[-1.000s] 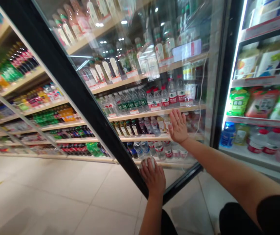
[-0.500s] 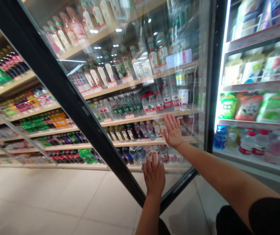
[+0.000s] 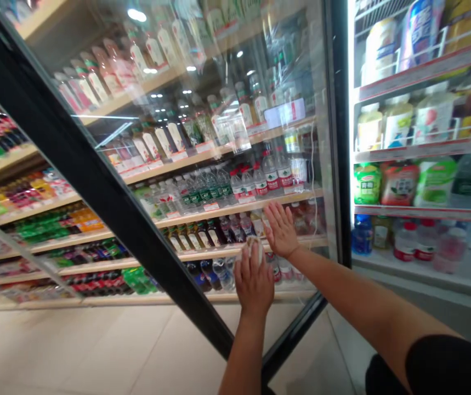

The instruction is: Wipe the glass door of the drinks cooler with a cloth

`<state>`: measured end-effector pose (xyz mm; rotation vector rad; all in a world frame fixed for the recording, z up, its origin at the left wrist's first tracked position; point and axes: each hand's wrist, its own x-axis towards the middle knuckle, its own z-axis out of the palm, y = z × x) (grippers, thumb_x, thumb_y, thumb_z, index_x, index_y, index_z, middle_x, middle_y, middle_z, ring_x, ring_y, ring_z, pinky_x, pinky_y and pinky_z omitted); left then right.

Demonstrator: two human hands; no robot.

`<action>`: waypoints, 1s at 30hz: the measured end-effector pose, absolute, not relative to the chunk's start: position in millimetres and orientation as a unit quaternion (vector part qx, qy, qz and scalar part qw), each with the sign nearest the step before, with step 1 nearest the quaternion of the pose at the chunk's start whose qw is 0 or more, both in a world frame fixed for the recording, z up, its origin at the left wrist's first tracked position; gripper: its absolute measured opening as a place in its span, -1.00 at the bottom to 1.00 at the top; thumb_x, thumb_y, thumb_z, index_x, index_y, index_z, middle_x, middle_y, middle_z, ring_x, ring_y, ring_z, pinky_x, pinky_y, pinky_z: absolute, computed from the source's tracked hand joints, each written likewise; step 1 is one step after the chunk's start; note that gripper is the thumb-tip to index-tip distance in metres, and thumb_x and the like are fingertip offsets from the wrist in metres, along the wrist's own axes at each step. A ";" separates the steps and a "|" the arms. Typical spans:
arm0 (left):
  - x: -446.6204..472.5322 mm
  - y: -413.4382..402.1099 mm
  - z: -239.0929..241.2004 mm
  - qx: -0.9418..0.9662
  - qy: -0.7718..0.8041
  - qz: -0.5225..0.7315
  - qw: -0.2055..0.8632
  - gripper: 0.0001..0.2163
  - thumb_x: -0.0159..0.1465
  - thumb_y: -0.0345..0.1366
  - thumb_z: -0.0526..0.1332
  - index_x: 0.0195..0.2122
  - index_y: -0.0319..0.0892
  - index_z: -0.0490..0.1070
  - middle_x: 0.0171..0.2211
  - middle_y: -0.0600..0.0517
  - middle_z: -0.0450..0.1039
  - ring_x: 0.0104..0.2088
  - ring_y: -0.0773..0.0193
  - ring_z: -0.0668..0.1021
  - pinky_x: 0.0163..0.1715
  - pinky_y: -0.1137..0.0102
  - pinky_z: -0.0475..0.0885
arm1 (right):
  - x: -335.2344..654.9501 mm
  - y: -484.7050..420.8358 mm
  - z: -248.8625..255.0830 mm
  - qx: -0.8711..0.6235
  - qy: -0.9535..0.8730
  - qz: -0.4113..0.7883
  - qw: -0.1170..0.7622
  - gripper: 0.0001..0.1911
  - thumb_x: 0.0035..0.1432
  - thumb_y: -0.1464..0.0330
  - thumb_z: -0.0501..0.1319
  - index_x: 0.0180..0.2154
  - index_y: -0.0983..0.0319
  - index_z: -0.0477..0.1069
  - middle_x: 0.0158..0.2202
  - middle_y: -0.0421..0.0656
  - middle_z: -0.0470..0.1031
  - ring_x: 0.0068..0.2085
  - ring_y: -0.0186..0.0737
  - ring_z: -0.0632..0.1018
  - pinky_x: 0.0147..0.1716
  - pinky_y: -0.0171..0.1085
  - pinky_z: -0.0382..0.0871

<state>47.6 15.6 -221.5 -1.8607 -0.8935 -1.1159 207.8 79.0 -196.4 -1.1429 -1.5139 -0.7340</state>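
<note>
A glass cooler door (image 3: 126,219) with a black frame stands open in front of me. My left hand (image 3: 254,282) presses a crumpled white cloth (image 3: 255,243) against the lower part of the glass. Its fingers point upward over the cloth and hide most of it. Just up and to the right, my right hand (image 3: 281,233) lies flat on the glass, fingers stretched out and slightly spread, holding nothing.
Through the glass, shelves of bottled drinks (image 3: 206,186) show. At the right, the lit cooler (image 3: 426,211) holds bottles and pouches on racks. More shelved bottles (image 3: 41,227) line the left. Pale floor tiles (image 3: 107,340) lie below.
My left hand has slid up the glass with the cloth, closer to my right hand. The right hand stays flat on the glass. The whole view has shifted a little.
</note>
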 end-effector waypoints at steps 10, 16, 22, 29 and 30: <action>54.2 17.0 -174.7 -0.768 -0.276 -0.514 0.266 -0.45 0.44 -0.07 -0.24 0.42 -0.07 -0.27 0.43 -0.21 -0.17 0.42 -0.01 -0.06 0.31 -0.07 -0.02 | 181.9 14.8 -184.8 -0.369 -0.714 -0.195 0.562 -0.36 0.40 0.31 -0.11 0.42 0.10 -0.30 0.44 -0.07 -0.02 0.43 -0.15 0.06 0.35 0.03 0.11; 29.4 -1.2 -195.4 -0.743 -0.246 -0.572 0.245 -0.43 0.44 -0.08 -0.22 0.42 -0.12 -0.26 0.43 -0.27 -0.31 0.41 -0.08 -0.03 0.25 -0.03 0.17 | 161.3 15.3 -199.8 -0.370 -0.744 -0.160 0.533 -0.42 0.38 0.29 0.02 0.36 0.16 0.02 0.38 -0.01 0.13 0.43 -0.12 0.06 0.36 0.05 0.09; -0.1 5.0 -219.8 -0.677 -0.403 -0.470 0.397 -0.38 0.33 -0.28 0.17 0.39 -0.11 -0.02 0.32 -0.20 0.17 0.40 -0.04 0.04 0.34 -0.07 -0.11 | 163.1 10.9 -272.3 -0.382 -0.735 -0.192 0.525 -0.63 0.28 0.49 0.05 0.10 0.23 0.34 0.22 0.07 0.39 0.36 -0.14 0.24 0.29 0.06 0.21; -0.6 21.5 -229.8 -0.662 -0.437 -0.441 0.419 -0.32 0.31 -0.24 0.23 0.39 -0.14 -0.06 0.27 -0.19 0.25 0.42 0.04 -0.08 0.36 -0.07 -0.24 | 191.8 32.4 -211.4 -0.451 -0.663 -0.236 0.549 -0.49 0.23 0.59 -0.02 0.16 0.22 0.33 0.33 0.00 0.24 0.41 -0.16 0.11 0.35 0.08 0.06; -0.4 21.6 -228.5 -0.658 -0.438 -0.433 0.434 -0.31 0.31 -0.23 0.24 0.39 -0.18 -0.05 0.27 -0.19 0.26 0.42 0.06 -0.11 0.37 -0.03 -0.25 | 192.3 34.7 -212.0 -0.441 -0.667 -0.260 0.541 -0.46 0.24 0.59 -0.03 0.21 0.20 0.30 0.33 -0.02 0.24 0.42 -0.17 0.09 0.36 0.06 0.05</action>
